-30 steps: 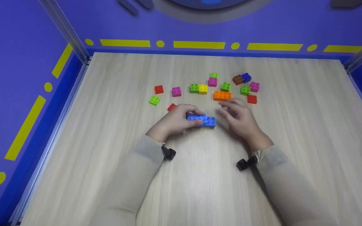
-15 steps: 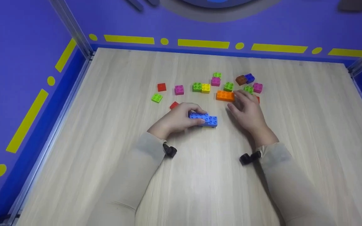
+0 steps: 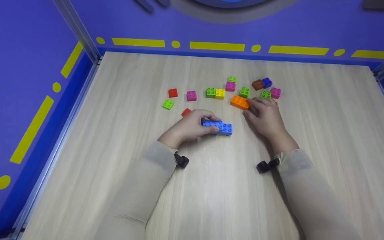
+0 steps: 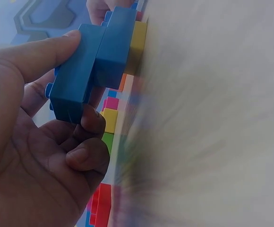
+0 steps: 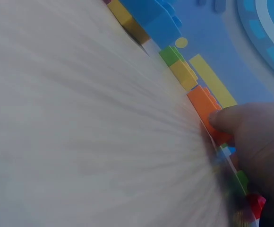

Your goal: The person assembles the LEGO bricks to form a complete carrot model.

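Observation:
In the head view my left hand (image 3: 192,125) grips a joined stack of blue toy building bricks (image 3: 226,128) between thumb and fingers. The left wrist view shows two long blue bricks (image 4: 114,47) stepped against each other, with a yellow brick (image 4: 136,47) under the farther one. My right hand (image 3: 268,116) pinches the right end of an orange eight-stud brick (image 3: 239,102) that sits slightly turned on the table. In the right wrist view the thumb (image 5: 224,119) lies against the side of that orange brick (image 5: 204,106); the other fingertips are hidden.
Behind the hands lie loose bricks: green (image 3: 210,92) beside yellow (image 3: 220,93), magenta (image 3: 191,96), red (image 3: 172,92), lime (image 3: 168,104), and brown (image 3: 257,84) against dark blue (image 3: 266,82). One red brick (image 3: 186,112) is partly behind my left hand. Blue panels (image 3: 212,30) border the wooden table (image 3: 212,200).
My right hand has moved away from the blue stack to the orange brick and taken its right end, and the brick has turned slightly. My left hand keeps its grip on the blue stack.

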`<state>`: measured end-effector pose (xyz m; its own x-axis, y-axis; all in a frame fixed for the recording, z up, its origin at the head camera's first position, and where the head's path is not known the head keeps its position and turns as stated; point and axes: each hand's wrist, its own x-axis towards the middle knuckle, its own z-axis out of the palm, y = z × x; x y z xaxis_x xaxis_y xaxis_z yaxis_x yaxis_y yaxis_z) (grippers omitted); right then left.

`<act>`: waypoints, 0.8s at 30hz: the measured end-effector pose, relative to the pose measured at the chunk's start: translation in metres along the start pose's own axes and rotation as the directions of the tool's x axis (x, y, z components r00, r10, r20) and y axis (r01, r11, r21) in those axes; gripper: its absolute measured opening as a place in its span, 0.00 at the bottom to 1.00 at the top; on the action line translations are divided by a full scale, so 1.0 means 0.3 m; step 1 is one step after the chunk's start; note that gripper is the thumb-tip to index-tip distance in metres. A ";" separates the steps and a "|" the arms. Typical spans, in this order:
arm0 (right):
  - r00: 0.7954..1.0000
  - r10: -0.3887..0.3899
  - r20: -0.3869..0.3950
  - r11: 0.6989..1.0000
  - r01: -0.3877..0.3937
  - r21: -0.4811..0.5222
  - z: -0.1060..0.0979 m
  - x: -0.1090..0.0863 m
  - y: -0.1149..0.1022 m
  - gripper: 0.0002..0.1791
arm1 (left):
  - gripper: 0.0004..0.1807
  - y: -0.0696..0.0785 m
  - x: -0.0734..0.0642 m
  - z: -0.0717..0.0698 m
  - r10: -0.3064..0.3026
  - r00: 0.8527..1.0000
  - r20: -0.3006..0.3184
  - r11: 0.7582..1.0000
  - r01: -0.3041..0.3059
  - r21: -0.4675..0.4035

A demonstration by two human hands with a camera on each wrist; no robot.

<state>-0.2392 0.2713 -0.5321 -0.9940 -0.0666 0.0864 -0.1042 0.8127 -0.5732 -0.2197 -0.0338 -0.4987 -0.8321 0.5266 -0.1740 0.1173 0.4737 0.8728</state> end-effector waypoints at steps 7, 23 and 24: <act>0.999 0.017 -0.038 1.000 -0.016 0.016 0.007 0.001 0.007 0.24 | 0.17 0.003 0.005 0.005 -0.007 1.000 0.004 1.000 0.007 0.016; 0.999 0.016 -0.031 0.968 -0.008 0.252 0.007 -0.027 0.005 0.18 | 0.18 0.012 0.004 0.009 -0.021 1.000 0.003 0.998 0.021 0.061; 1.000 0.007 -0.028 0.965 0.001 0.261 0.006 -0.030 0.007 0.18 | 0.18 0.012 0.005 0.009 -0.020 1.000 0.004 0.998 0.019 0.063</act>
<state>-0.2307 0.2726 -0.5354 -0.9935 -0.0451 0.1049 -0.1097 0.6330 -0.7663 -0.2190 -0.0294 -0.4969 -0.8321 0.5200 -0.1928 0.1351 0.5273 0.8389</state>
